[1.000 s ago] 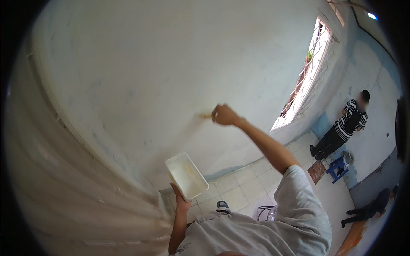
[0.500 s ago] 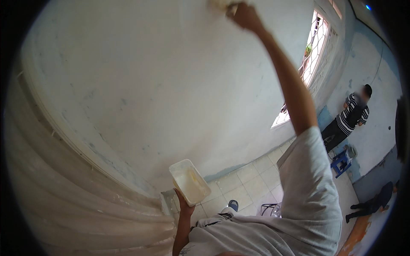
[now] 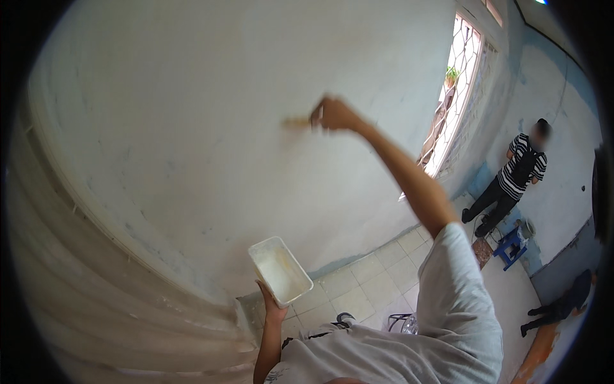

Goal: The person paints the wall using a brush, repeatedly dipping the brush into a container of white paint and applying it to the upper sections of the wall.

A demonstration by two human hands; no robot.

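My right hand (image 3: 336, 115) is raised against the pale wall (image 3: 211, 115), gripping a paintbrush (image 3: 294, 123); its bristle end is blurred, so whether it touches the wall is unclear. Low in the middle, my left hand (image 3: 274, 302) holds a white rectangular plastic tub (image 3: 280, 272) tilted slightly, with some whitish material inside and on its walls. My right arm reaches up from the lower right of the view.
A curtain (image 3: 115, 307) hangs at left. At right are a barred window (image 3: 448, 96), a person in striped shirt (image 3: 519, 169), a blue stool (image 3: 508, 248) and another person in dark clothes (image 3: 563, 297). Tiled floor (image 3: 361, 294) runs below the wall.
My right hand and brush rose high on the wall half a second ago and are now lower, though above where they were a second ago. The tub has stayed about in place.
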